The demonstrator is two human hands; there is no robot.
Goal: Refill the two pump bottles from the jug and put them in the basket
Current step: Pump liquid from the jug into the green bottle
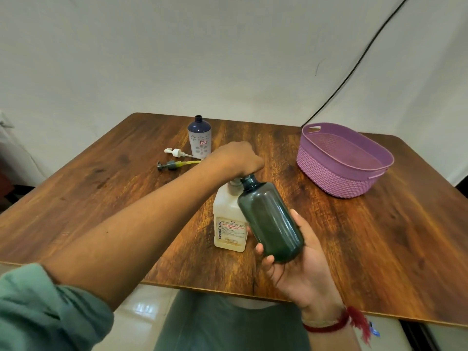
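No bottle looks filled yet. To the left of the jug (229, 224) and behind it, a grey pump (170, 164) and a white pump (174, 152) lie flat on the tabletop (88, 178). Just past them, behind the jug, the white and blue bottle (199, 138) stands up with its top open.

Your left grip (235, 158) is curled tight over the top of the jug. The cap is hidden under it, so I think you are opening it. The jug stands up straight.

Just to the right of the jug, your right grip (296, 269) holds the dark green bottle (271, 221) in the air, with fingers wrapped round its bottom end. The bottle leans. Its long side runs from your palm up to the jug's top, and its open mouth points up and away from you.

Far to the right of the jug, the purple basket (344, 158) has no bottles in it. You still have to pour, put the pumps back on and move both bottles.
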